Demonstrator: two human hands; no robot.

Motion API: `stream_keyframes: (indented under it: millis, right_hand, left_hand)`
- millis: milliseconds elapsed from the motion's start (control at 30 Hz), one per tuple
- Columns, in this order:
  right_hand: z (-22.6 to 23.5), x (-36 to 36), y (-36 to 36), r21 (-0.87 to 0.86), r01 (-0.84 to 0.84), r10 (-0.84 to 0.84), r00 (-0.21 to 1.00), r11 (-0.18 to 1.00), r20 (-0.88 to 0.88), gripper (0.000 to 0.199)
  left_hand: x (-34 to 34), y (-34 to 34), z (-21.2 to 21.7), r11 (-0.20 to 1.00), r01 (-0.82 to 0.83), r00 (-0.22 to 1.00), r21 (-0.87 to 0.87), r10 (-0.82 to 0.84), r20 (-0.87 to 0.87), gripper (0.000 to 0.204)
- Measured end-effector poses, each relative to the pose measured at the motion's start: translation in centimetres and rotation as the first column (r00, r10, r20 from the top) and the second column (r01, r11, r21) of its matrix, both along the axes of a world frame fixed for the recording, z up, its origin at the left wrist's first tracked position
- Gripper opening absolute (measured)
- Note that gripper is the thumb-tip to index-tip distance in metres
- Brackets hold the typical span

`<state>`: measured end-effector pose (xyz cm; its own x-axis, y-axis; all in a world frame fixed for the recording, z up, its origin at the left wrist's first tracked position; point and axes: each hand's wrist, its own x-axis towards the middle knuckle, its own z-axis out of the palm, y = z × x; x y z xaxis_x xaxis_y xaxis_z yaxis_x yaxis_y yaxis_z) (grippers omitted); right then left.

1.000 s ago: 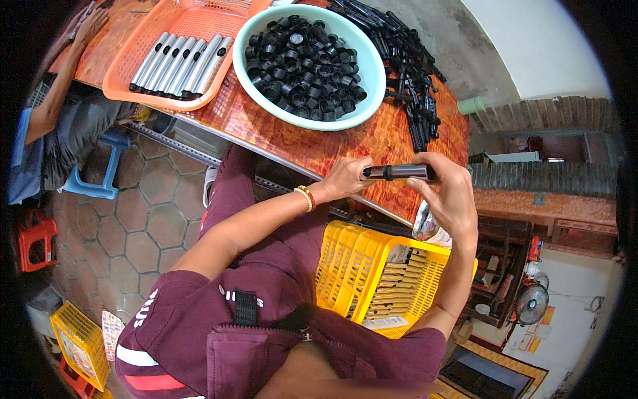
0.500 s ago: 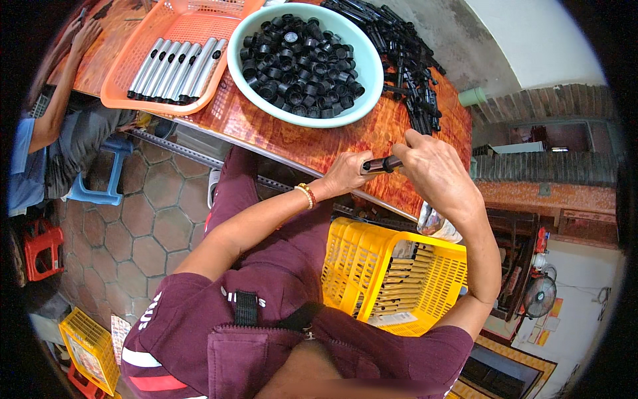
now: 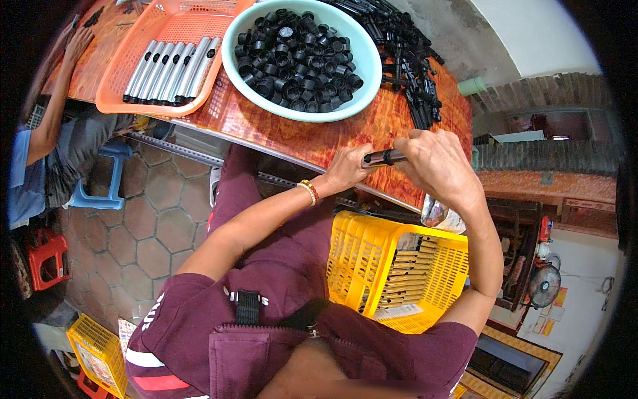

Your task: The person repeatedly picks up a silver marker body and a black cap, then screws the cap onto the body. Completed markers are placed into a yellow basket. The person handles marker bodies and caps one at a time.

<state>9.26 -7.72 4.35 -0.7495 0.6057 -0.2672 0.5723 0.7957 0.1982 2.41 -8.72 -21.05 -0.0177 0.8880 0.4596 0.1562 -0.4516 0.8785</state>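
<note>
Above the table's front edge, a silver metal tube (image 3: pixel 375 159) with a black end runs between my two hands. My left hand (image 3: pixel 348 169) is closed round the tube's left end. Closed fingers of my right hand (image 3: pixel 437 166) grip the black end part, mostly hidden behind them. Beyond my hands lies a pile of thin black plastic rods (image 3: pixel 411 80). A pale blue bowl (image 3: pixel 266 105) holds many short black caps (image 3: pixel 296 63). Farther left, several silver tubes (image 3: pixel 171 72) with dark holes lie side by side in an orange basket (image 3: pixel 107 90).
A yellow basket (image 3: pixel 355 263) with stacked flat pieces stands by my right arm, below the table (image 3: pixel 292 143). At the far left another person's hand (image 3: pixel 80 43) rests on the table. A blue stool (image 3: pixel 109 174) and a red stool (image 3: pixel 46 258) stand on the tiled floor.
My right hand has turned slightly at the black end, its fingers lying more level. Both hands stay on the tube, and the whole view has shifted a little.
</note>
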Motion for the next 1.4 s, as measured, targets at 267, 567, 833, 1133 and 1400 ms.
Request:
stream_keyframes:
  millis: [267, 567, 833, 1133, 1400]
  right_hand:
    - [0.2, -0.7, 0.2, -0.039, 0.091, -0.088, 0.993, 0.995, 0.079, 0.015]
    - [0.3, -1.0, 0.0, -0.003, 0.241, -0.241, 0.97, 0.971, 0.025, 0.022]
    - [3.1, 3.9, -0.9, -0.185, 0.359, -0.385, 0.914, 0.915, -0.13, 0.032]
    - [-5.9, 20.3, 2.7, -0.617, 0.425, -0.67, -0.032, 0.662, -0.742, 0.045]
    - [-21.4, 34.9, 8.4, -0.395, 0.707, -0.454, -0.116, 0.587, -0.883, 0.038]
  left_hand:
    - [0.2, -0.4, 0.0, 0.999, -0.037, 0.999, 0.0, 0.037, 0.019, 0.024]
    - [0.4, -0.2, -0.3, 0.999, -0.046, 0.999, -0.011, 0.046, 0.0, 0.024]
    - [-0.4, 0.3, -0.2, 0.999, -0.035, 0.999, -0.022, 0.035, -0.017, 0.026]
    - [-0.4, 0.3, 0.0, 0.999, -0.02, 0.999, -0.046, 0.021, 0.027, 0.026]
    - [-0.6, 0.5, 0.1, 0.995, -0.102, 0.994, 0.005, 0.102, -0.041, 0.019]
